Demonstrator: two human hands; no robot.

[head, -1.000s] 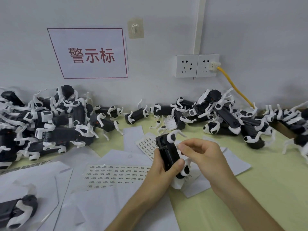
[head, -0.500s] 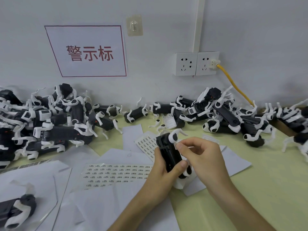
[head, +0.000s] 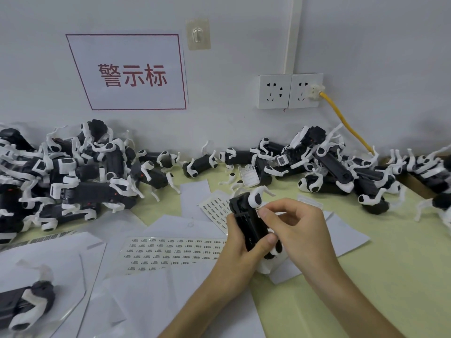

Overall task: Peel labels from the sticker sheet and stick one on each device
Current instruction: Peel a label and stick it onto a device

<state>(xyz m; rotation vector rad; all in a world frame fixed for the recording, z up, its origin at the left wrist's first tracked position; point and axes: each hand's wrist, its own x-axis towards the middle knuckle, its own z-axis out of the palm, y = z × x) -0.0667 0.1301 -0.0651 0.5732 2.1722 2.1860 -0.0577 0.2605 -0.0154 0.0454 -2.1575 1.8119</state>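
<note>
Both grips are busy: your left grip clamps the device, upright above the bench; your right grip pinches a label at its upper right side, with the sheet lying left.

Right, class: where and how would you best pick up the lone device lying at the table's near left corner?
Probably grip the lone device by its black body, coming from above across its long sides: it lies flat on paper, and its thin white legs look too flimsy.
</note>
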